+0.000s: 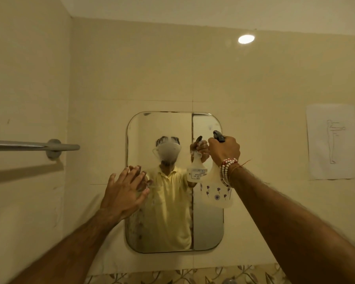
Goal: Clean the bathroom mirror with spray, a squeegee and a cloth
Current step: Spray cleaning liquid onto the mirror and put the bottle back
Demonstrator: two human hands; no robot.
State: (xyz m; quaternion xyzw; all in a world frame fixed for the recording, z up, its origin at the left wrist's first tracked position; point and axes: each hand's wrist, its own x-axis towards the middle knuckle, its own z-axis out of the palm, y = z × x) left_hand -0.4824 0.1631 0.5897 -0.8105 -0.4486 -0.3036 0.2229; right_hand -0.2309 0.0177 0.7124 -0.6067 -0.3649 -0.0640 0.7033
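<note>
Mirror (172,201): glossy glass, smeared. Spray bottle (217,193): translucent plastic. Towel rail (29,145), left of mirror: brushed metal. Wall sheet (332,140): matt paper.

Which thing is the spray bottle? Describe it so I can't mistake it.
Find the rounded mirror on the tiled wall. At its right edge the right hand holds up the spray bottle: translucent, black trigger, small flower prints, unlike its plain-labelled reflection beside it.

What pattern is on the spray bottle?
Small dark flowers on the translucent whitish spray bottle, best seen in the head view.

head view, facing mirror (207,226), close, slightly upward
</note>
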